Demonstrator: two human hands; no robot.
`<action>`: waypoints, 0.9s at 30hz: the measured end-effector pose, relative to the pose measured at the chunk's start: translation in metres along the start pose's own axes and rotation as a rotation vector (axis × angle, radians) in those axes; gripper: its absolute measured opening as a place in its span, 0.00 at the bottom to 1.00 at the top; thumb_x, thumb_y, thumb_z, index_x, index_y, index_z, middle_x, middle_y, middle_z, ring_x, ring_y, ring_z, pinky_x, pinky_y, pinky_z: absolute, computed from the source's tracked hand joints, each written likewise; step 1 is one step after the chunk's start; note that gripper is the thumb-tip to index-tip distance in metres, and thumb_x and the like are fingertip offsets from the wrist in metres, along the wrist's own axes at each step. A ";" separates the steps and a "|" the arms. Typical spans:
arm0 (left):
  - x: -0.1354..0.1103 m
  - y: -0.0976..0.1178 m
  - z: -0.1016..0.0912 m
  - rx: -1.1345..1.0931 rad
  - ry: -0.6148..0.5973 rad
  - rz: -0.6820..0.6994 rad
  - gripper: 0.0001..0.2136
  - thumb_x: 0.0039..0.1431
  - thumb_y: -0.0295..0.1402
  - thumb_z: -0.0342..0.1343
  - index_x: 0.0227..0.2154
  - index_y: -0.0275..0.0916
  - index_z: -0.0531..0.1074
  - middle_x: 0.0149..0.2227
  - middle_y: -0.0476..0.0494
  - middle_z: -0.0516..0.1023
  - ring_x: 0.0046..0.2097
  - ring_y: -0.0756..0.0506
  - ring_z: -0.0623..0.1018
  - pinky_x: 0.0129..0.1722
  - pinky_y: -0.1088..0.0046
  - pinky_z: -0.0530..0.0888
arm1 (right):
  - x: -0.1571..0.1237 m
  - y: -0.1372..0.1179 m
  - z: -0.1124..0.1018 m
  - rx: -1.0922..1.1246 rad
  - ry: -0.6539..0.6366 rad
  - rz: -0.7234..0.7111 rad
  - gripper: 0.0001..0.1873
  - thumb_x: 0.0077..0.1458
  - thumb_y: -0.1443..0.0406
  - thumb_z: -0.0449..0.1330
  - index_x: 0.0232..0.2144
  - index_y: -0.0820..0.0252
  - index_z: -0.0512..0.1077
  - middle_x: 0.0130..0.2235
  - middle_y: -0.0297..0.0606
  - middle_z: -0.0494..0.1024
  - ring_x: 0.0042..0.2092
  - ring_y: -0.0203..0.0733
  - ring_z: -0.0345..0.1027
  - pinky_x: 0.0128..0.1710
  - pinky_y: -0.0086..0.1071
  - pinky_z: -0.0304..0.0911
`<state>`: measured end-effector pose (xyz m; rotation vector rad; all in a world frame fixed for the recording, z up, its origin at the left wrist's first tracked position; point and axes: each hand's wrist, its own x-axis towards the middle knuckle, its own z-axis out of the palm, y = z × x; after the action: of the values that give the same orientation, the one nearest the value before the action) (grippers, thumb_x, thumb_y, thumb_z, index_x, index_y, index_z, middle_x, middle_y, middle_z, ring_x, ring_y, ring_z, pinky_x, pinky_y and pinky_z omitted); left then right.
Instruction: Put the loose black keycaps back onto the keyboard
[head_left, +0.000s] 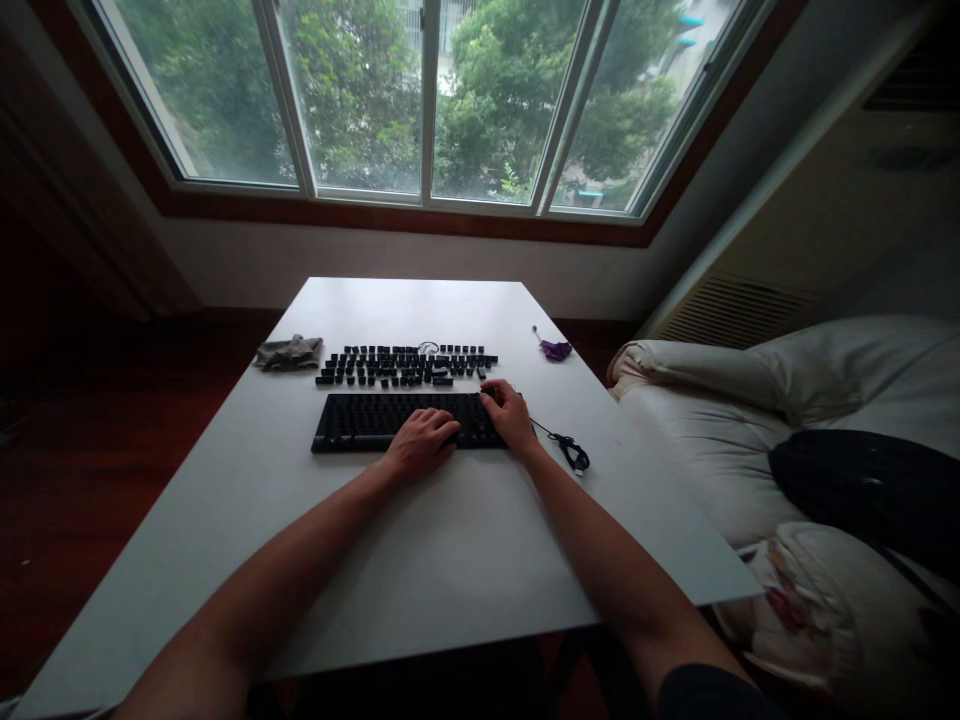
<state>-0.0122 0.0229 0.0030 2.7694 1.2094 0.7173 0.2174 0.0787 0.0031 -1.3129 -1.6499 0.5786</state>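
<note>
A black keyboard (360,425), with bare stretches where no keycaps sit, lies on a white table (420,540). My left hand (421,440) rests on its lower middle part, fingers stretched out and lying flat. At the keyboard's upper right edge, the thumb and fingers of my right hand (510,415) are pinched together. Whatever they hold is too small and dark to make out. Just behind the keyboard stand loose black keycaps (397,365) in several rows. Among the back row lies a thin wire loop (428,347).
A crumpled grey cloth (290,352) is at the table's left edge. To the right lie a purple item with a thin stick (556,350) and a bundled black cable (574,455). A pale sofa (690,440) carrying a dark bag (862,490) stands on the right, below a window (480,110) ahead.
</note>
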 end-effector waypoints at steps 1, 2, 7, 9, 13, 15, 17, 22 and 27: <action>0.000 0.000 0.000 -0.004 -0.006 0.008 0.17 0.65 0.36 0.57 0.55 0.45 0.71 0.53 0.41 0.76 0.54 0.40 0.73 0.56 0.58 0.68 | 0.000 0.001 0.000 0.016 0.000 0.000 0.17 0.59 0.55 0.57 0.46 0.55 0.75 0.29 0.32 0.74 0.29 0.40 0.66 0.33 0.32 0.63; 0.000 0.000 0.001 -0.006 -0.011 0.012 0.18 0.65 0.37 0.57 0.57 0.44 0.70 0.53 0.41 0.76 0.54 0.39 0.73 0.56 0.58 0.68 | 0.000 0.001 0.001 0.031 -0.001 0.000 0.18 0.59 0.55 0.57 0.47 0.55 0.75 0.29 0.33 0.75 0.29 0.40 0.67 0.33 0.33 0.63; -0.002 -0.002 0.000 0.009 -0.041 0.021 0.16 0.65 0.38 0.57 0.54 0.44 0.72 0.52 0.41 0.76 0.52 0.40 0.73 0.54 0.58 0.68 | -0.003 0.000 0.006 0.056 -0.014 0.002 0.19 0.60 0.55 0.56 0.49 0.54 0.75 0.29 0.34 0.76 0.31 0.43 0.70 0.37 0.35 0.66; -0.002 -0.003 0.000 0.018 -0.046 0.022 0.13 0.66 0.37 0.56 0.51 0.44 0.74 0.51 0.41 0.77 0.52 0.40 0.74 0.53 0.58 0.69 | -0.005 -0.002 0.007 0.051 -0.031 -0.007 0.19 0.61 0.54 0.56 0.48 0.55 0.75 0.28 0.34 0.75 0.31 0.43 0.71 0.37 0.35 0.66; -0.002 -0.003 0.000 0.021 -0.036 0.011 0.12 0.66 0.36 0.55 0.50 0.44 0.75 0.50 0.41 0.77 0.51 0.40 0.74 0.53 0.58 0.68 | -0.007 -0.006 0.006 0.048 -0.032 -0.022 0.19 0.62 0.52 0.56 0.46 0.56 0.76 0.29 0.35 0.76 0.31 0.44 0.71 0.36 0.35 0.66; -0.001 -0.003 0.002 0.015 -0.031 0.008 0.12 0.66 0.36 0.55 0.50 0.44 0.75 0.50 0.41 0.77 0.51 0.40 0.74 0.53 0.58 0.69 | -0.007 -0.007 0.005 0.054 -0.022 -0.015 0.20 0.62 0.51 0.56 0.46 0.56 0.76 0.30 0.36 0.77 0.31 0.44 0.71 0.37 0.35 0.66; -0.001 -0.003 0.003 0.003 -0.026 0.006 0.12 0.66 0.36 0.55 0.49 0.44 0.76 0.50 0.41 0.78 0.51 0.40 0.74 0.53 0.59 0.69 | -0.007 -0.007 0.005 0.064 -0.012 -0.003 0.20 0.62 0.50 0.55 0.46 0.56 0.75 0.31 0.36 0.78 0.31 0.44 0.71 0.37 0.35 0.66; 0.000 -0.004 0.002 -0.045 0.009 -0.032 0.09 0.66 0.36 0.55 0.45 0.44 0.78 0.47 0.42 0.79 0.49 0.42 0.75 0.52 0.61 0.70 | -0.007 -0.005 0.006 0.070 -0.002 -0.005 0.19 0.63 0.51 0.55 0.45 0.56 0.75 0.31 0.35 0.78 0.31 0.43 0.71 0.36 0.34 0.65; 0.018 -0.022 -0.012 -0.052 0.155 -0.282 0.09 0.67 0.35 0.53 0.40 0.43 0.78 0.44 0.43 0.78 0.47 0.42 0.75 0.49 0.64 0.71 | -0.008 -0.005 0.006 0.027 -0.011 -0.046 0.19 0.63 0.51 0.55 0.43 0.57 0.75 0.28 0.34 0.75 0.29 0.42 0.68 0.34 0.33 0.62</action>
<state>-0.0213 0.0492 0.0162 2.4671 1.5436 0.9296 0.2099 0.0706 0.0019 -1.2511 -1.6722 0.5795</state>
